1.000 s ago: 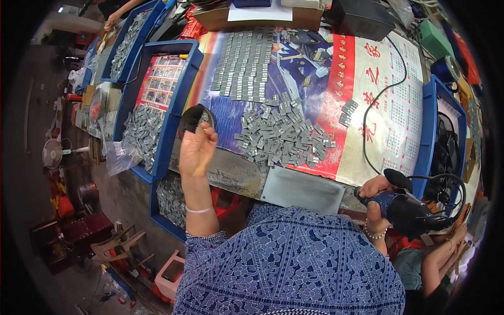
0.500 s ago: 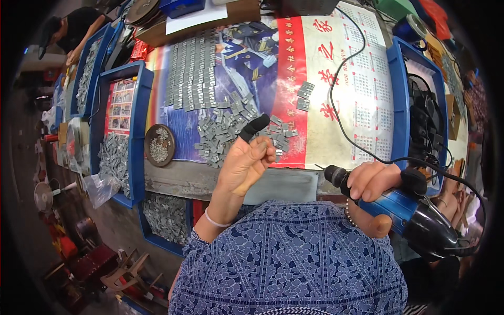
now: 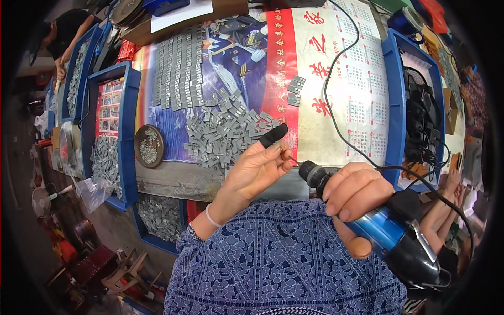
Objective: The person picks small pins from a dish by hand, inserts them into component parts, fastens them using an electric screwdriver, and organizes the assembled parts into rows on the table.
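My right hand (image 3: pixel 358 191) is wrapped round a blue and black electric screwdriver (image 3: pixel 386 231), its black chuck and thin bit aimed left at my other hand. My left hand (image 3: pixel 254 170) wears a black finger cot (image 3: pixel 274 135) on the forefinger. Its thumb and other fingertips are pinched together close to the bit's tip; whatever they hold is too small to make out. Just beyond the left hand spreads a loose heap of small grey metal pieces (image 3: pixel 223 131). Further back, similar pieces lie in tidy rows (image 3: pixel 178 68), and a short stack of them (image 3: pixel 296 91) sits on the calendar sheet.
A round dish of tiny silvery parts (image 3: pixel 149 146) stands left of the heap. Blue bins (image 3: pixel 128 126) line the left side; another blue bin (image 3: pixel 397 100) with black items is at right. The screwdriver's black cord (image 3: pixel 336 123) crosses the calendar. Other people work at both sides.
My right hand has brought the screwdriver left, its bit now at my left fingertips. My left hand has shifted slightly right and lower, still pinched.
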{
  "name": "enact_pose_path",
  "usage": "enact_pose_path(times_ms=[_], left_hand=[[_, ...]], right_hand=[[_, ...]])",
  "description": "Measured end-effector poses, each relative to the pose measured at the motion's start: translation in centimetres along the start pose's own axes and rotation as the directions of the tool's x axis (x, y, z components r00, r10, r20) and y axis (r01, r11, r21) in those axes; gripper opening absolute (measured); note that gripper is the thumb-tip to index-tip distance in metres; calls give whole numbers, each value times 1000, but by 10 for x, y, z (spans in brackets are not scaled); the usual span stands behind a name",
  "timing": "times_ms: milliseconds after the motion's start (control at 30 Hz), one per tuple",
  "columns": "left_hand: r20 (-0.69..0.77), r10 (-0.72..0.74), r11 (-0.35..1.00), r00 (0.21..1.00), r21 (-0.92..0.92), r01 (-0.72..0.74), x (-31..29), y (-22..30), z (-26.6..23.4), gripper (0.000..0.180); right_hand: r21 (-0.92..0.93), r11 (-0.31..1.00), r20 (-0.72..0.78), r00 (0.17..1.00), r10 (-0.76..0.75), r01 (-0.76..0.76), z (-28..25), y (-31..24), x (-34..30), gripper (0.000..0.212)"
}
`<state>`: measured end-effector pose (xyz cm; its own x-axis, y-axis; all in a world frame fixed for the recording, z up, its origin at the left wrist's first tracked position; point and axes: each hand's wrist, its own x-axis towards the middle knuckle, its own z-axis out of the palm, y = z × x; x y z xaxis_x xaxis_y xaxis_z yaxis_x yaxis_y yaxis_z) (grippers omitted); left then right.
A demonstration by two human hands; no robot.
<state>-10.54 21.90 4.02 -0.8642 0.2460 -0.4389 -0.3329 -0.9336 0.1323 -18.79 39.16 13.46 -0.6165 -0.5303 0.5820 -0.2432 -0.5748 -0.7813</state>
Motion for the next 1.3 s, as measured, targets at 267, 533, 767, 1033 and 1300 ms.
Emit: enact_pose_path(times_ms=[267, 533, 767, 1033, 1300], left_hand=[[-22, -53, 998, 998, -18, 53, 3, -5, 9, 28], [22, -77, 997, 997, -25, 78, 4, -3, 12, 18], [-25, -73, 995, 997, -63, 71, 5, -5, 16, 19], [-34, -100, 993, 994, -61, 98, 5, -6, 14, 18], [-28, -95, 992, 995, -86, 93, 7, -5, 12, 18]], right_hand=[[-34, 998, 59, 997, -46, 48, 2, 11, -2, 42], [-38, 992, 49, 991, -122, 124, 5, 13, -1, 41], [-63, 985, 27, 987, -161, 163, 10, 12, -1, 38], [-77, 986, 53, 988, -143, 147, 8, 13, -2, 38], [-73, 989, 55, 991, -126, 129, 7, 15, -4, 37]])
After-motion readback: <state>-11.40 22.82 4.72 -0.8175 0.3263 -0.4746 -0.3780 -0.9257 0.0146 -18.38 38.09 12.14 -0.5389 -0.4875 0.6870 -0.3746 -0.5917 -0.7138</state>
